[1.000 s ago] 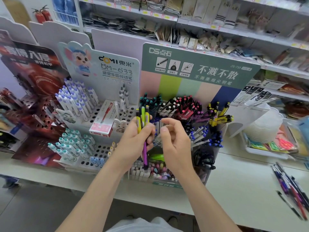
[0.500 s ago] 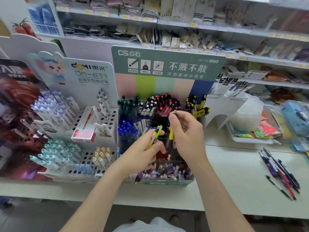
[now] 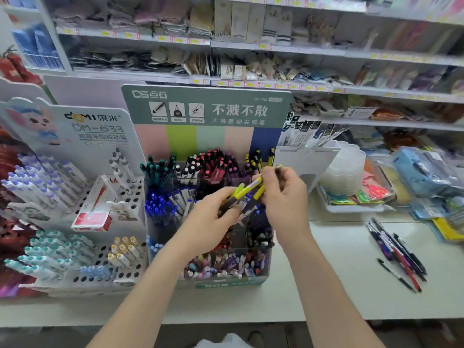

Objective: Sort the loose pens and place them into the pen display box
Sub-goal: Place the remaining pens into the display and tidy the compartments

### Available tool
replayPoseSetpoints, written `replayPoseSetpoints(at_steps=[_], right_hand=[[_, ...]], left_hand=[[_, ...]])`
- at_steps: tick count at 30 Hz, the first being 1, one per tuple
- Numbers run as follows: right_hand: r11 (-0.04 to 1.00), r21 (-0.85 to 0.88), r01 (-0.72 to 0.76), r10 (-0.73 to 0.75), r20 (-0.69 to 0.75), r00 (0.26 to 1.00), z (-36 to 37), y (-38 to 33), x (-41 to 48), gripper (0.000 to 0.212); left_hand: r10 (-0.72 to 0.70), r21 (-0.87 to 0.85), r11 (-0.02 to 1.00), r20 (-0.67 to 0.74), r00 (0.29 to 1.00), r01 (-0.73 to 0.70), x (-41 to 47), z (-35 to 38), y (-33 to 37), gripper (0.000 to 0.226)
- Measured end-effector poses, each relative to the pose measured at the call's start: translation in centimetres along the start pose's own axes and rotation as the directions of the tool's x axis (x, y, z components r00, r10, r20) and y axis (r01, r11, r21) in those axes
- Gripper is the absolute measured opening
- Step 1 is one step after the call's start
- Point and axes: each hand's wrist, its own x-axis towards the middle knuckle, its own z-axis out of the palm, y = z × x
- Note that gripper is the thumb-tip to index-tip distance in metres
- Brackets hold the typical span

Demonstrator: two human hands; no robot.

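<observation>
Yellow pens [image 3: 247,190] are now held by both hands: right hand [image 3: 283,197] has risen to pinch their tops, left hand [image 3: 211,217] grips them lower, over the box [image 3: 226,282].

Pen display box [image 3: 206,106] header card, 12 o'clock: "DS点石", "不溅不散", "DS-758". White pen stand [image 3: 98,136] backboard, 10 o'clock — "DOMI 東米", "DM-633". Boxed item [image 3: 223,23], far 12 o'clock — "DANCE". Price tags [image 3: 196,41] illegible.

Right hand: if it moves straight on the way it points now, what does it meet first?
The right hand, gripping loose pens, would probably first meet the yellow pens standing in the display box's back right corner; depth is unclear.
</observation>
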Motion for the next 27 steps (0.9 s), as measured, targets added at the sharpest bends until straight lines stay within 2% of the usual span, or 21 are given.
replayPoseSetpoints(at_steps=[1,3,5,7,10,12,14,16,18,20,22,23,25,27], right_hand=[[1.0,-0.012,0.019,-0.021,-0.11,0.994,-0.7,0.0,0.8,0.02],[0.982,-0.129,0.137,-0.172,-0.329,0.929,-2.0,-0.6,2.3,0.02],[0.935,-0.201,0.292,-0.351,-0.407,0.843,-2.8,-1.5,3.4,0.016],[0.877,-0.289,0.384,-0.472,-0.366,0.802,-2.9,-1.6,4.6,0.016],[0.825,-0.374,0.423,-0.501,-0.141,0.854,-2.1,0.2,6.6,0.015],[0.788,-0.428,0.443,-0.475,0.033,0.879,-1.6,1.8,7.5,0.011],[0.747,-0.464,0.476,-0.469,0.141,0.872,-1.6,2.9,8.2,0.008],[0.713,-0.517,0.473,-0.473,0.143,0.869,-1.6,3.5,8.7,0.009],[0.723,-0.575,0.382,-0.428,0.062,0.902,-1.3,3.3,8.7,0.014],[0.762,-0.547,0.347,-0.35,0.103,0.931,-1.0,2.9,8.1,0.022],[0.783,-0.496,0.375,-0.326,0.185,0.927,-1.2,2.9,7.7,0.034],[0.794,-0.489,0.361,-0.32,0.169,0.932,-1.5,3.0,7.9,0.038],[0.813,-0.493,0.31,-0.295,0.109,0.949,-1.9,3.1,8.5,0.036],[0.804,-0.5,0.322,-0.274,0.17,0.947,-1.8,3.2,8.6,0.03]], left_hand=[[-0.028,-0.008,1.0,-0.018,0.999,0.028,0.1,0.2,0.0,0.028],[-0.074,-0.041,0.997,-0.089,0.993,0.07,0.2,0.7,-0.1,0.026],[-0.108,-0.089,0.992,-0.171,0.979,0.094,0.5,1.2,-0.1,0.023],[-0.157,-0.16,0.979,-0.207,0.966,0.124,0.9,1.8,0.0,0.021],[-0.202,-0.225,0.962,-0.192,0.96,0.157,1.7,2.4,0.0,0.018],[-0.242,-0.328,0.927,-0.158,0.957,0.18,1.8,2.7,0.2,0.018],[-0.325,-0.547,0.806,-0.094,0.941,0.224,2.1,3.0,0.6,0.019],[-0.4,-0.756,0.603,-0.011,0.916,0.255,2.4,3.2,1.0,0.026],[-0.441,-0.862,0.43,0.057,0.896,0.267,2.8,3.4,1.3,0.04],[-0.424,-0.905,0.346,0.084,0.902,0.247,2.8,3.4,1.3,0.048],[-0.406,-0.921,0.322,0.076,0.911,0.221,2.8,3.4,1.2,0.054],[-0.405,-0.921,0.327,0.067,0.912,0.213,2.9,3.5,1.0,0.056],[-0.406,-0.916,0.35,0.042,0.913,0.198,3.0,3.6,0.7,0.059],[-0.408,-0.911,0.366,0.027,0.912,0.191,3.1,3.6,0.5,0.059]])
